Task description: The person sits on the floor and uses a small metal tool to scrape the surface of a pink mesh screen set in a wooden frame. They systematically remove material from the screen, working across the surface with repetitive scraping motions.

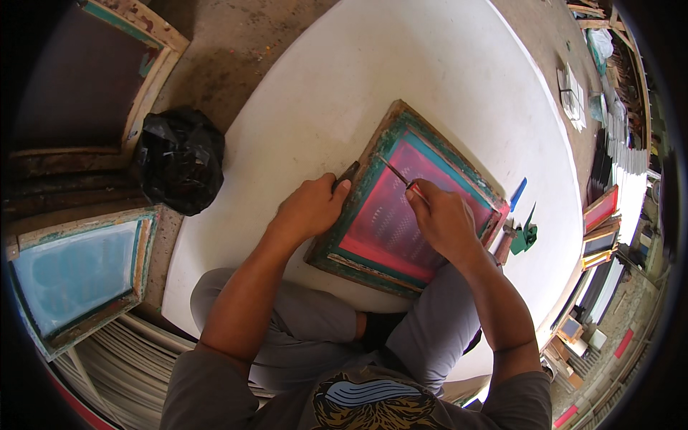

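Note:
A screen-printing frame (360, 239), its worn wood stained green, lies tilted across my lap with pink and teal mesh inside. My right hand (446, 223) is closed round the red handle of a screwdriver (395, 172). Its thin metal shaft points at the frame's upper left inner edge; whether the tip touches the wood I cannot tell. By the frame's left side, my left hand (309, 208) is closed on a dark tool (347, 175), of which only a short end shows above the thumb. My fingers hide the rest of it.
Right of the frame, on the white tabletop (344, 64), lie a blue strip (518, 193), green scraps (526, 235) and a wooden-handled tool (504, 245). A black plastic bag (181, 161) stands at the left, between a dark screen (79, 79) and a pale blue one (79, 272).

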The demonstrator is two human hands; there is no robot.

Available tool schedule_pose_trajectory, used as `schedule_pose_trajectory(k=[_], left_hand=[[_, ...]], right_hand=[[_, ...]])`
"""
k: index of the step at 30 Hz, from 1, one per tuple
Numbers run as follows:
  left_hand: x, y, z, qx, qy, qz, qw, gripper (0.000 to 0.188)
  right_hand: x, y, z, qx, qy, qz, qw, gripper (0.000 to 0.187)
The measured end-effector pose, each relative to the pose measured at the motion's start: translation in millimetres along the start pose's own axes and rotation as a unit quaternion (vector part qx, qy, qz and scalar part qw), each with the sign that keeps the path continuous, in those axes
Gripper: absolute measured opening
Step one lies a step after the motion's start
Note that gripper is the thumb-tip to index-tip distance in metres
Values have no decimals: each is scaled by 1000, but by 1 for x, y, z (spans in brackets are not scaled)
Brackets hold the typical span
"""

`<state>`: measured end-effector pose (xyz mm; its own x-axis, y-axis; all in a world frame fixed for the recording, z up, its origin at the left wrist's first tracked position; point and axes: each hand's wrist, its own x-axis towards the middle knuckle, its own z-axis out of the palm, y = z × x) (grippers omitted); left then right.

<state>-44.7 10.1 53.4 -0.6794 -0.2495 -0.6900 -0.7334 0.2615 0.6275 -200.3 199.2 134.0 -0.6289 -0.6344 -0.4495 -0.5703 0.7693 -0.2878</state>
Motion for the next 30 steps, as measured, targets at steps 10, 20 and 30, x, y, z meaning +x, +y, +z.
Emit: schedule_pose_trajectory(k=[10,20,30], left_hand=[[-1,2,-1,-3,-4,-12,1000,59],[-2,0,3,4,8,-2,1000,57],[-6,7,3,21,7,-5,1000,55]], right_hand=[[0,-4,1,-50,4,-7,999,30],[0,-26,0,-197,1,12,980,27],[7,-39,-4,-260,-70,-37,962,26]])
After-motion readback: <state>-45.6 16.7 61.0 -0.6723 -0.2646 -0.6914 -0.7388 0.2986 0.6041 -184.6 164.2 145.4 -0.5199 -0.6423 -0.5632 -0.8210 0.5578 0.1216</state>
